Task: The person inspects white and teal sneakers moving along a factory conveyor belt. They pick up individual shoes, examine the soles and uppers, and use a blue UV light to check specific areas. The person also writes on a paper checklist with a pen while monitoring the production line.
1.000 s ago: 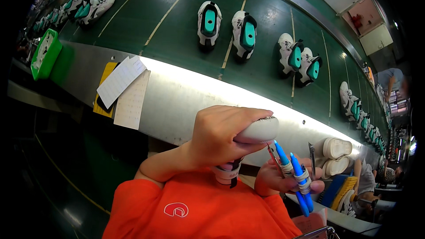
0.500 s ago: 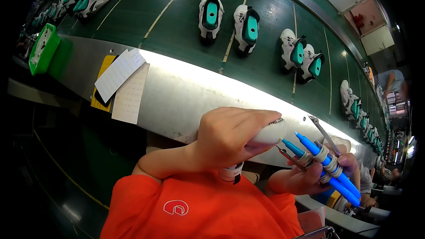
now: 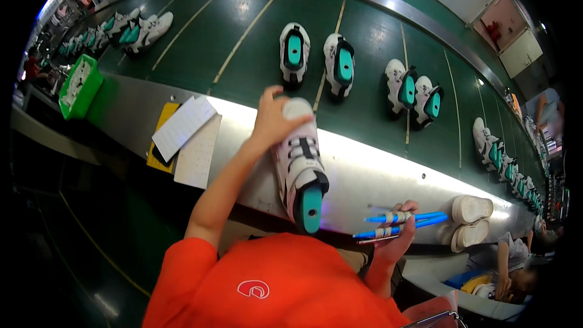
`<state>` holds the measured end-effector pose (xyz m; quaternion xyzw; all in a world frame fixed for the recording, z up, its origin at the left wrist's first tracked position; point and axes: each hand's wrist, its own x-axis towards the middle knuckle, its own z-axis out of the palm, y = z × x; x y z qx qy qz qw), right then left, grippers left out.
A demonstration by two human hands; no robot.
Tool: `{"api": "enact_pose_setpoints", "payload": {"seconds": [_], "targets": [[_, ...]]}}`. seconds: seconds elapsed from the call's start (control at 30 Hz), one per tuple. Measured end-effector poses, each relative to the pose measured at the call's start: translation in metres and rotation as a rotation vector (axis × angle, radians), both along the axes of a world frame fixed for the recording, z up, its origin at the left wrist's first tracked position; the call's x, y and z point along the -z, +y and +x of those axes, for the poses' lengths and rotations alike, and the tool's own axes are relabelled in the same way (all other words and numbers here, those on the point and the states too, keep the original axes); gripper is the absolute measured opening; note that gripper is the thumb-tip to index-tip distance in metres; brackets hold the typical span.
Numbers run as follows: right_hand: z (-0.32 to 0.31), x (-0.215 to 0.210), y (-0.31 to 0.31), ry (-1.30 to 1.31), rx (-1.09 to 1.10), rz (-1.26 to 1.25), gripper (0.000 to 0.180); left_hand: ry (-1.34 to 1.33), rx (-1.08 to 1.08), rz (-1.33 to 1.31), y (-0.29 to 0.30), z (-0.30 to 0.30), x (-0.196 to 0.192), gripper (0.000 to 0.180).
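A white and black sneaker (image 3: 297, 161) with a teal insert at its heel is in my left hand (image 3: 271, 123), which grips it at the toe. Its heel end points toward my chest, above the metal ledge (image 3: 364, 170). To the right, my right hand (image 3: 402, 237) is closed round blue pens (image 3: 430, 219) bundled with pale bands. A thin metal tool (image 3: 379, 208) sticks out of the same hand. A pair of sneakers (image 3: 295, 54) stands on the green belt just beyond my left hand.
More sneakers (image 3: 401, 88) stand along the green belt (image 3: 243, 42). Paper sheets (image 3: 185, 127) and a green bin (image 3: 81, 88) are on the left. Two cream shoe soles (image 3: 470, 218) lie on the ledge at the right, near another person (image 3: 510, 258).
My left hand has carried the sneaker away from my chest and turned it toe-outward over the ledge. My right hand has moved left and lower, tilting the pens flatter.
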<state>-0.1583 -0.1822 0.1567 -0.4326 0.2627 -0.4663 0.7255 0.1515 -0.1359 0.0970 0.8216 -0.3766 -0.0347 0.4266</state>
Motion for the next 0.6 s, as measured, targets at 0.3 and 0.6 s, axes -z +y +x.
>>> {"api": "enact_pose_setpoints", "payload": {"seconds": [0.3,0.6], "targets": [[-0.012,0.019,-0.004,0.180,-0.042,0.131,0.023,-0.146,0.321,-0.491,0.067,-0.069,0.004,0.090],[-0.003,0.025,-0.007,0.231,0.010,0.124,0.029,-1.206,0.716,-0.442,0.098,-0.136,0.046,0.054]]}}
